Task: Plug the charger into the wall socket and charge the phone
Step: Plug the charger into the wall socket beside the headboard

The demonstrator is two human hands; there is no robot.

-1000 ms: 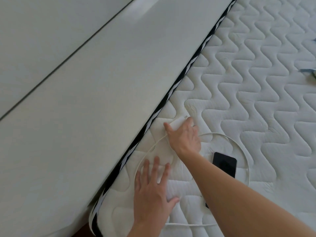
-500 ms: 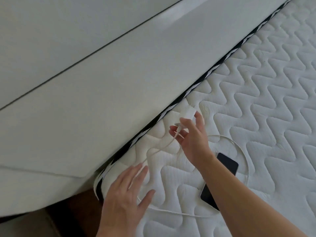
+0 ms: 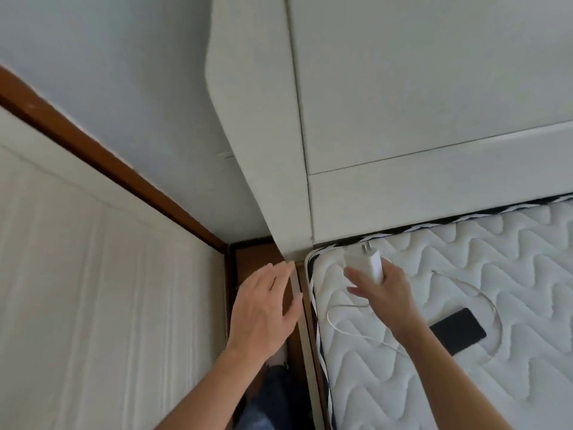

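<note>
A quilted white mattress (image 3: 465, 305) meets a pale headboard (image 3: 434, 103) in a room corner, with a narrow gap beside the bed. The right hand (image 3: 384, 293) has its grip closed around the white charger (image 3: 364, 260), prongs pointing up toward the headboard, probably to carry it to a socket that is not in view. Its cable (image 3: 347, 332) loops across the mattress toward the black phone (image 3: 458, 332) lying flat. The left hand (image 3: 263, 311) is spread open and empty over the gap, likely feeling for the outlet.
</note>
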